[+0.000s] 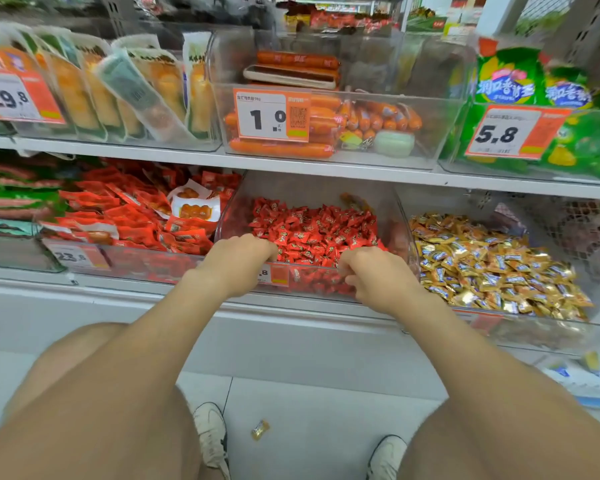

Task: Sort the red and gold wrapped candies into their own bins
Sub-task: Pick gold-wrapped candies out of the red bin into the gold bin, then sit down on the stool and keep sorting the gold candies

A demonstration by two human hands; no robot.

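Note:
A clear bin on the lower shelf holds a heap of red wrapped candies. To its right a second clear bin holds gold wrapped candies. My left hand hooks its curled fingers over the front rim of the red candy bin, partly covering the price tag. My right hand grips the same front rim near its right corner, fingers curled. One gold candy lies on the floor tiles between my shoes.
Left of the red candy bin is a bin of red snack packets. The upper shelf carries bins of sausages, egg snacks and green bags. My knees fill the lower view.

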